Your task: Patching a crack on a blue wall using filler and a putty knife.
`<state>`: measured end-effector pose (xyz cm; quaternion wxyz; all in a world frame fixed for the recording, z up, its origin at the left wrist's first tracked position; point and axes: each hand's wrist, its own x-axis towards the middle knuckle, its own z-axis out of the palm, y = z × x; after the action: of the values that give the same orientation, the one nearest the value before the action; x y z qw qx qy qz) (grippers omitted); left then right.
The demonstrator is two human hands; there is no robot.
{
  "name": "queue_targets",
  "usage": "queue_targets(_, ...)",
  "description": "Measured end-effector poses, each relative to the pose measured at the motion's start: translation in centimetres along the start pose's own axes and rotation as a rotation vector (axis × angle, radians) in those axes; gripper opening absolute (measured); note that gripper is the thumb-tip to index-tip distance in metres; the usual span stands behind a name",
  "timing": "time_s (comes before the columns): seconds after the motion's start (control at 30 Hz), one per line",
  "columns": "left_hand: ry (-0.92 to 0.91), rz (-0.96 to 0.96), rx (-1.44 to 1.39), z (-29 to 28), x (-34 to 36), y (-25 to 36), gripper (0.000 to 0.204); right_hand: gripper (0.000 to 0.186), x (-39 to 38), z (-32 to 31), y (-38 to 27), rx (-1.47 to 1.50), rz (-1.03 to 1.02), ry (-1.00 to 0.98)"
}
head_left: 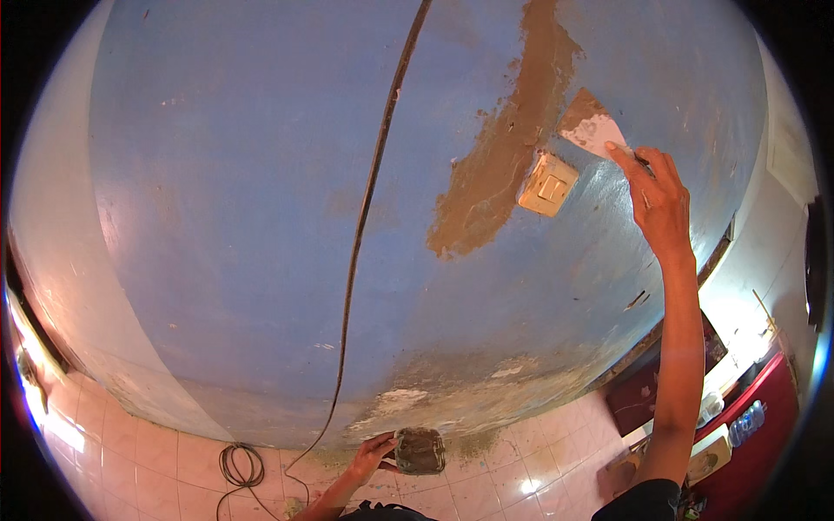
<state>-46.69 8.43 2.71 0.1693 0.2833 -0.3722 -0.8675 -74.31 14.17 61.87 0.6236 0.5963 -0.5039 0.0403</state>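
Observation:
My right hand (658, 195) is raised at the blue wall (243, 174), its fingers closed round a putty knife (593, 128). Brown paste coats part of the knife's wide blade, which is at the wall just above a cream light switch (549, 185). A rough strip of wet-looking brown plaster (508, 148) runs slantwise up the wall, left of the switch and blade. Low in front of me, my left hand (373, 456) grips the left edge of a small squarish container (420, 451) smeared with grey-brown paste.
A black cable (366, 200) hangs down the wall to a coil (241, 466) on the pink tiled floor (156, 443). The wall's base is stained and peeling. On the right are a dark red surface (769, 434), a clear plastic bottle (747, 423) and a dark panel (643, 386).

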Motion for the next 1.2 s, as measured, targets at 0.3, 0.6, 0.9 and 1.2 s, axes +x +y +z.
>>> queue_targets(0.3,-0.041,0.012,-0.023,-0.1,-0.2,0.2,0.067,0.064,3.0,1.3,-1.8,0.074,-0.079,-0.042)
queue_targets(0.6,-0.002,0.013,-0.01,-1.3,-0.3,0.3,0.061,0.063,1.3,0.4,1.6,-0.014,-0.06,0.029)
queue_targets(0.9,-0.015,0.03,-0.03,-0.2,0.2,-0.5,0.066,0.069,3.5,1.2,1.2,-0.053,-0.27,-0.06)
queue_targets(1.2,-0.003,0.055,0.02,0.1,-1.0,1.2,0.062,0.059,-4.4,-2.5,2.8,0.098,0.144,-0.057)
